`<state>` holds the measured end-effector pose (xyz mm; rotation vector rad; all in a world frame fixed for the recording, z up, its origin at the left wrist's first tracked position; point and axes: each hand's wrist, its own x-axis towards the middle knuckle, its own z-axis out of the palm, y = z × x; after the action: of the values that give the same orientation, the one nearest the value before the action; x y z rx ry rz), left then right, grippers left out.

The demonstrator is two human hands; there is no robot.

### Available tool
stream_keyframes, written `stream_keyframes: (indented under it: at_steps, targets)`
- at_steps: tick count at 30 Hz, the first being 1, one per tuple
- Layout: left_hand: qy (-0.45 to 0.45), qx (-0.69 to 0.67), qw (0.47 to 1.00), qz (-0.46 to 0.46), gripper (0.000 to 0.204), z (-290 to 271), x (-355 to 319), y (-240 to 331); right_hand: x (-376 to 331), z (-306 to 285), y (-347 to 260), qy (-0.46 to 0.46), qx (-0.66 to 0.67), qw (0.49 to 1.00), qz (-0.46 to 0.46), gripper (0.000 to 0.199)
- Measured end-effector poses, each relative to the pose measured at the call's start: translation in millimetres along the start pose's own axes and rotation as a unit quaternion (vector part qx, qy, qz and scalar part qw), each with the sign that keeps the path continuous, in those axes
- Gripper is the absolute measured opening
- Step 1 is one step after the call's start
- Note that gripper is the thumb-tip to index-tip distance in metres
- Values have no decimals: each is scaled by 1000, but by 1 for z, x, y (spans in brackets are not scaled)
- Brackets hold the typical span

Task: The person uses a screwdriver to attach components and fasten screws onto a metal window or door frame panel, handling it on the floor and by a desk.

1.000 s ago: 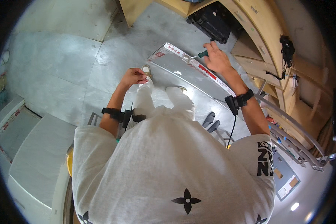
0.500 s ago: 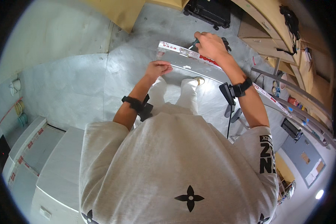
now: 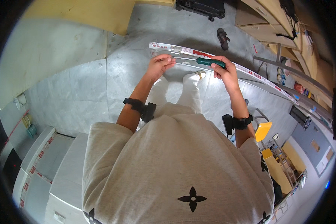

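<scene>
1. The right hand (image 3: 223,71) is closed in a fist around the green handle of a screwdriver (image 3: 209,62), which lies roughly level and points toward the person's left.
2. The screwdriver's thin shaft reaches across to the left hand (image 3: 158,65); whether the tip touches anything there is too small to tell.
3. The left hand is loosely curled, thumb and fingertips pinched together at the shaft's end, right at the near edge of a long metal panel (image 3: 227,71). What it pinches, if anything, cannot be made out.
4. The metal panel is a long grey strip with a white-and-red label band along its far edge. It runs from in front of the left hand away to the person's right, behind both hands.
5. Both wrists carry black straps with small black units.
6. Below the hands show the person's light trousers and a shoe (image 3: 200,74) on the grey concrete floor (image 3: 82,86).
7. A dark sandal (image 3: 223,38) lies on the floor beyond the panel, and a black case (image 3: 201,7) stands further off at the top.
</scene>
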<state>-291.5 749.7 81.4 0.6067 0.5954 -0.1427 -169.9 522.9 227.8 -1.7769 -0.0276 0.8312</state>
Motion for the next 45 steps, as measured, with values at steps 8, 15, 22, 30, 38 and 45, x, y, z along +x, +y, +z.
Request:
stream_keyframes:
  at_steps: [8, 15, 22, 30, 38, 45]
  targets:
    - [-29, 50, 998, 5, 18, 7, 6, 1, -3, -15, 8, 4, 19, 1000, 9, 19]
    - [-18, 27, 999, -12, 19, 8, 8, -1, -5, -16, 10, -8, -83, 993, -83, 21]
    - [-18, 42, 999, -28, 20, 5, 14, 0, -4, -11, 6, 9, -86, 990, -112, 23]
    - [-27, 98, 995, -7, 19, 7, 14, 10, 5, -12, 2, -33, -104, 989, -96, 24]
    - [-27, 133, 991, -4, 18, 11, 17, 17, 10, -15, 0, -29, -75, 992, -97, 24]
    - [-18, 116, 993, 3, 18, 12, 17, 17, 11, -16, -2, -40, -104, 990, -85, 25]
